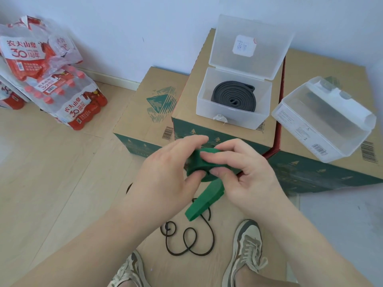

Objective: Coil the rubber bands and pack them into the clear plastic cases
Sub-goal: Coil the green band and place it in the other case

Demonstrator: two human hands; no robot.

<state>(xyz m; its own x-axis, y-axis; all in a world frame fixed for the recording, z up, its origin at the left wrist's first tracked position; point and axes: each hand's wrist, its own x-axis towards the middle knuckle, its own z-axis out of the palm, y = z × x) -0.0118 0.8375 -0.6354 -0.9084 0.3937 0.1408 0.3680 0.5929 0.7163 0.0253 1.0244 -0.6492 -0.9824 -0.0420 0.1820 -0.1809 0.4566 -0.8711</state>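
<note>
Both hands hold a wide green rubber band point(204, 179) in front of the boxes. My left hand point(165, 168) grips the rolled part, and my right hand point(242, 168) pinches it from the right with thumb and fingers. A loose green tail hangs down from the roll. An open clear plastic case point(232, 112) stands on the middle cardboard box, with a coiled dark grey band point(233, 96) inside. A second clear case point(323, 119), lid shut, lies tilted on the right box. A thin black band point(190, 241) lies in loops on the floor.
Three cardboard boxes point(145, 112) stand against the white wall. Shrink-wrapped packs of red-capped bottles point(62, 96) are stacked at the left on the wooden floor. My two shoes point(246, 251) stand near the black band.
</note>
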